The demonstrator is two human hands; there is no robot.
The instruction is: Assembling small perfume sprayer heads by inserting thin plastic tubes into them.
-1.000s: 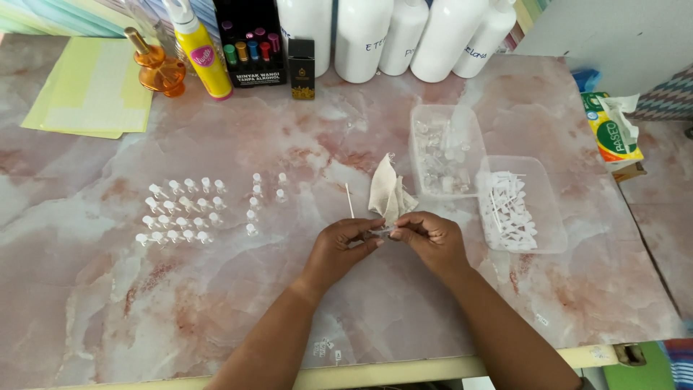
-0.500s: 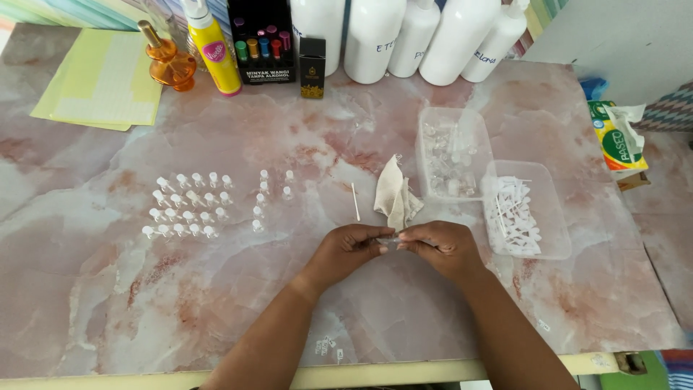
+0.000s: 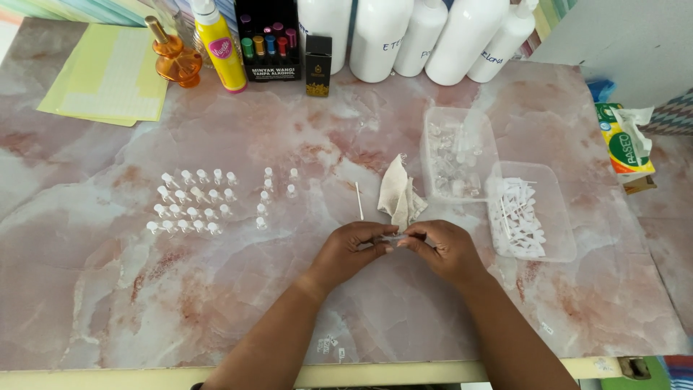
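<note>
Fingers point(image 3: 386, 244) of both my hands are pinching a small clear vial point(image 3: 393, 237), with capped vials point(image 3: 191, 202) already lined up and loose ones waiting in the tub point(image 3: 433, 126).

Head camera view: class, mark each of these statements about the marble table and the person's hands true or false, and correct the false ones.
1. Both hands meet over a tiny clear item. True: the left hand and right hand pinch a small clear vial between their fingertips.
2. The small capped vials stand in rows on the person's right. False: they stand on the left.
3. A crumpled cloth lies just beyond the hands. True.
4. Both clear plastic tubs are stacked together. False: the tub of clear vials and the tub of white parts sit side by side.
5. An amber bottle stands at the far left. True.
</note>
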